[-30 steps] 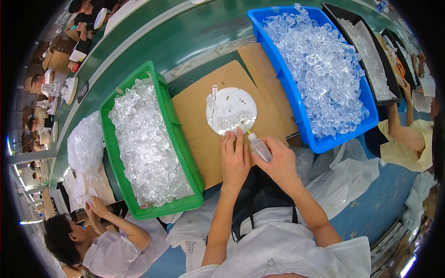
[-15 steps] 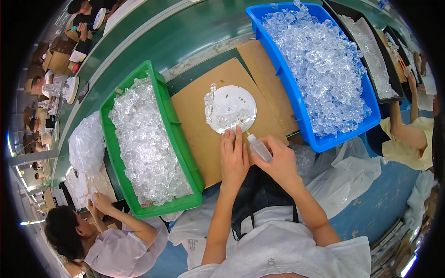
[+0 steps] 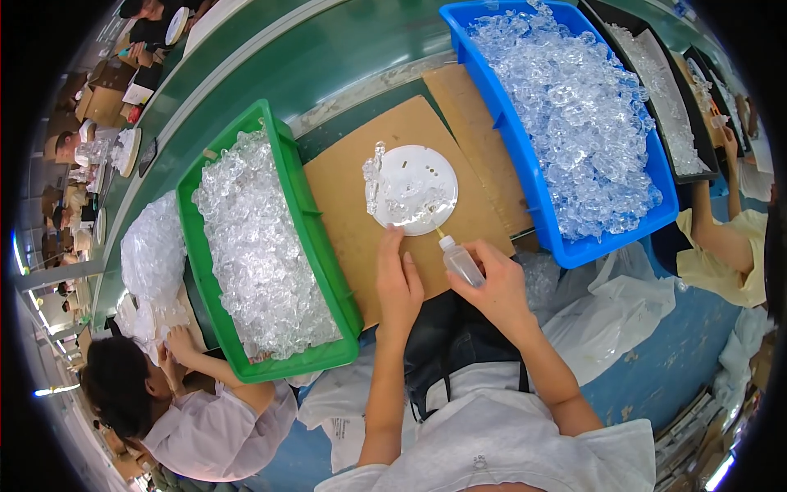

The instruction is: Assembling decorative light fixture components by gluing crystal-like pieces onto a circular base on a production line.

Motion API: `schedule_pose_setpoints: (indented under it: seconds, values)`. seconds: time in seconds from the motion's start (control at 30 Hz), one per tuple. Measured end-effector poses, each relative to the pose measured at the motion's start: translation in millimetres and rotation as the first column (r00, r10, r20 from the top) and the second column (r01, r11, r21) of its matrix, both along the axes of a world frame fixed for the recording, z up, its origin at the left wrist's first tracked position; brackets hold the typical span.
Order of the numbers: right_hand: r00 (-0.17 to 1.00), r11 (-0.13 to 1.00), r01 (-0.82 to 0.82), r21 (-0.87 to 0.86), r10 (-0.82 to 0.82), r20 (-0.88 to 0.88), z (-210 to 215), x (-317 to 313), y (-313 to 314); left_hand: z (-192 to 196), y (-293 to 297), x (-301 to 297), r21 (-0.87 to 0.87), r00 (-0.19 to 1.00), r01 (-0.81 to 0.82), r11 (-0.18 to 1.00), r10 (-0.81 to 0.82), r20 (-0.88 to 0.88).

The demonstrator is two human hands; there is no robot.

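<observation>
A round white disc (image 3: 434,203) with small holes lies on a cardboard sheet (image 3: 348,238) in front of me. Clear plastic pieces (image 3: 373,182) stand along its left side, and more clear shapes show near its lower part. My right hand (image 3: 498,287) is closed around a small translucent squeeze bottle (image 3: 464,266) with a white cap. Its thin yellowish nozzle points up toward the disc's near rim. The fingers of my left hand (image 3: 398,283) are stretched out, thumb apart, with the fingertips at the disc's near-left rim. Nothing shows gripped in that hand.
Left of the cardboard is a green bin (image 3: 310,215) heaped with clear plastic pieces; a blue bin (image 3: 525,176) heaped likewise is at right. Beyond it stands a black tray (image 3: 693,177). One co-worker (image 3: 201,426) sits at lower left, another (image 3: 721,246) at right.
My left hand has shifted slightly left along the disc's rim, its fingers drawn closer together. The right hand still holds the bottle in nearly the same place. The lower-left co-worker's hands have moved.
</observation>
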State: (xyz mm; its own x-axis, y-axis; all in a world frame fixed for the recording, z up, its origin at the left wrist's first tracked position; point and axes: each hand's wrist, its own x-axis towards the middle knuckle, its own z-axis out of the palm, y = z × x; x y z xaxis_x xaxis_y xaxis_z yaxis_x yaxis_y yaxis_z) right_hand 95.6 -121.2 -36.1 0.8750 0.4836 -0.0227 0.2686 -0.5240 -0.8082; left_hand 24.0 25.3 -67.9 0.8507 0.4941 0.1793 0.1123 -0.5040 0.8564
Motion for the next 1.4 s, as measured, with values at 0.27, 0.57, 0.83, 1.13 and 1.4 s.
schedule_pose_setpoints:
  seconds: [0.27, 0.57, 0.83, 1.13, 1.4]
  values:
    - [1.0, 1.0, -0.007, -0.014, 0.007, -0.006, 3, 1, 0, -3, 2, -2, 0.364, 0.994, -0.011, 0.931, 0.048, -0.093]
    - [0.983, 0.986, 0.138, 0.088, -0.126, -0.136, 4, 1, -15, -1, -21, -2, 0.344, 0.986, 0.138, 0.929, -0.096, -0.135]
    - [0.995, 0.995, 0.083, 0.048, -0.08, -0.052, -1, -3, -15, 2, -27, 0, 0.302, 0.977, 0.201, 0.932, -0.166, -0.137]
    - [0.998, 0.999, 0.05, -0.007, -0.05, -0.044, 5, 1, -14, 6, -5, 8, 0.45, 0.992, 0.082, 0.889, -0.028, -0.124]
    - [0.998, 0.999, 0.036, -0.018, -0.037, -0.048, 5, -3, -12, -2, 8, 5, 0.424, 0.981, 0.111, 0.899, -0.031, -0.191]
